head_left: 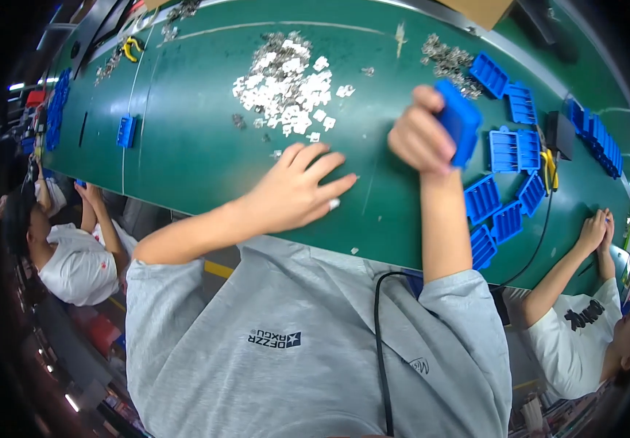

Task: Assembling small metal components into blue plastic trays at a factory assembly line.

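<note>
My right hand point(423, 133) is raised over the table with its fingers wrapped round a blue plastic tray point(461, 123), which is tilted up on edge. My left hand point(296, 188) rests palm down on the green tabletop, its fingers spread. Just beyond its fingertips lies a heap of small shiny metal pieces point(285, 84), with a few strays near the hand. A small white piece point(334, 204) shows at the left thumb; whether it is held or worn I cannot make out. Right of my right forearm lie several blue compartment trays point(504, 151).
Yellow-handled pliers point(550, 171) and a black box with a cable point(559, 136) lie among the trays. Another metal heap point(446, 58) sits at the far right. One blue tray point(126, 132) stands at left. Co-workers sit at the left and at the right point(585, 314).
</note>
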Available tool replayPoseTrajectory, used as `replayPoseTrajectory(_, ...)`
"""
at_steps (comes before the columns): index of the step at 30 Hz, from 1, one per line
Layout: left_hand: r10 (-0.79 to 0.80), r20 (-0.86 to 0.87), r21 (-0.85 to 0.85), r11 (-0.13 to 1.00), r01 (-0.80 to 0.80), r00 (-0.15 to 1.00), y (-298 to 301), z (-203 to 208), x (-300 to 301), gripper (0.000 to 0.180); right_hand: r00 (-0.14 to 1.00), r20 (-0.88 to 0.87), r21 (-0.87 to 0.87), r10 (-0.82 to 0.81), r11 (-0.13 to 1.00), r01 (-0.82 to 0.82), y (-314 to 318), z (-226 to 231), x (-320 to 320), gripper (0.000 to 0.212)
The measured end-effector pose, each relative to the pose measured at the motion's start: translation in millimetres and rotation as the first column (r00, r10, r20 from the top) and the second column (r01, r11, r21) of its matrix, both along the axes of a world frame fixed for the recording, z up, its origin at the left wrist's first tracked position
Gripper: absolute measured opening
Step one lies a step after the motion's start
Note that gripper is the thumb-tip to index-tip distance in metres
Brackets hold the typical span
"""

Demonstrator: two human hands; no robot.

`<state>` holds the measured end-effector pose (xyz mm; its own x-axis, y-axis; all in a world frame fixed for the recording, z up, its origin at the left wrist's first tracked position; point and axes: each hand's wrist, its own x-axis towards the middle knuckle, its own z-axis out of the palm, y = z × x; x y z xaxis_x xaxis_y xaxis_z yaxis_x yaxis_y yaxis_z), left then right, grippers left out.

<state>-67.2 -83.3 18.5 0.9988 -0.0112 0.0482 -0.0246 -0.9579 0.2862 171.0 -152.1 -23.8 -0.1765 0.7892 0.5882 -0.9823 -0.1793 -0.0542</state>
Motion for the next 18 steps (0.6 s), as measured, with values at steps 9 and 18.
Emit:
replayPoseTrajectory(9, 0.137, 0.131, -0.16, 0.98, -0.116, 0.982, -38.4, -32.9, -103.5, 0.04, 0.977, 0.093, -0.33, -0.193, 0.919, 0.213, 12.8, -12.8, -4.2, 0.034)
replayPoseTrajectory(18, 0.185, 0.275, -0.303, 0.948, -0.097, 0.943, -26.1, -30.3, -100.9, 0.027, 0.946, 0.315, -0.558, -0.073, 0.793, 0.247, 10.6, -10.6, -14.5, 0.044)
